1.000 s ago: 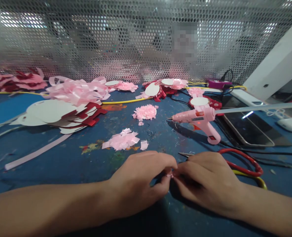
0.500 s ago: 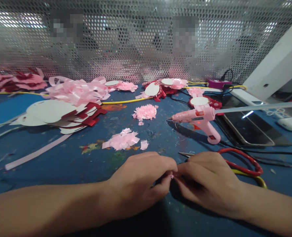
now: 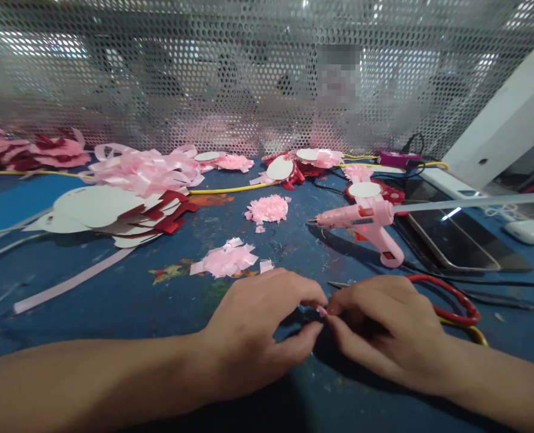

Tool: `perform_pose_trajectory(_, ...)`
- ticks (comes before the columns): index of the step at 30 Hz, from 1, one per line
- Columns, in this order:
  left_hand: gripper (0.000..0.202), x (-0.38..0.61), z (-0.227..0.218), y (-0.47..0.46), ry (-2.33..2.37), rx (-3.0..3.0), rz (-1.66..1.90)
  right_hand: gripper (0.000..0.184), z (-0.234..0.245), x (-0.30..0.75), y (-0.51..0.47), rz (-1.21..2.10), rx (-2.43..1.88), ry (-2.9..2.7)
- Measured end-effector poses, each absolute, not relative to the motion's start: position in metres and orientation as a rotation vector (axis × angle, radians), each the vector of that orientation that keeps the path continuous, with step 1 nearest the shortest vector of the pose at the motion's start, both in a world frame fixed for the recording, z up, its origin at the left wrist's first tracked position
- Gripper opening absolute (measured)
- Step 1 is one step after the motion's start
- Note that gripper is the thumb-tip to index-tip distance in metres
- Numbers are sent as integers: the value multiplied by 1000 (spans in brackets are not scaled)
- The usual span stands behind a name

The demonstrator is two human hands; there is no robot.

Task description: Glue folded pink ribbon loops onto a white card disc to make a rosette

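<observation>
A tiny folded piece of pink ribbon [image 3: 322, 311] is pinched at the fingertips of my right hand [image 3: 391, 328]. The thumb and forefinger of my left hand [image 3: 260, 325] are apart, with the forefinger tip close against that piece. Just beyond my hands lies a heap of cut pink ribbon pieces [image 3: 228, 258], with one loose square [image 3: 266, 265] beside it. Further back sits a round cluster of pink ribbon pieces [image 3: 269, 208]. Red-and-yellow-handled scissors [image 3: 463, 300] lie partly hidden under my right hand.
A pink glue gun [image 3: 357, 219] with a long glue stick rests at right, before a dark phone [image 3: 456, 240]. White and red card cutouts [image 3: 86, 207] and curled pink ribbon [image 3: 143, 168] lie left. A perforated metal screen [image 3: 249, 78] stands behind.
My left thumb has dropped away from its forefinger, opening that pinch. The small pink ribbon piece now shows more between the two hands. The view has shifted slightly.
</observation>
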State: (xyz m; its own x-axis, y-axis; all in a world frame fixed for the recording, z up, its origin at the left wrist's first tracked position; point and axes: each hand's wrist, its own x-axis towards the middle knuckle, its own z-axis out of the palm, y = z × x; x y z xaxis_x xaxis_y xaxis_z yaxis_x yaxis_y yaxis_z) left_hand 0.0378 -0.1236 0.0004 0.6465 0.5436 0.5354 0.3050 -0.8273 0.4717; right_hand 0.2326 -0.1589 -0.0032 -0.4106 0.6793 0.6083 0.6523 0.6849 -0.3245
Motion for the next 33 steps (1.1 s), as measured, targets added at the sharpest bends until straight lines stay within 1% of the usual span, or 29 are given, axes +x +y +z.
perform_pose_trajectory(7, 21, 39, 0, -123, 699, 2512, 968, 11, -2, 232, -159, 42, -1009, -2186)
perform_pose_trajectory(19, 22, 39, 2, -122, 689, 2507, 936, 11, -5, 233, -158, 51, -975, -2206)
perform_pose_trajectory(29, 17, 41, 4, -126, 739, 2447, 887, 17, -9, 231, -157, -5, -998, -2233)
perform_pose_trajectory(33, 17, 40, 4, -126, 727, 2476, 854, 13, -6, 231, -158, 76, -972, -2252)
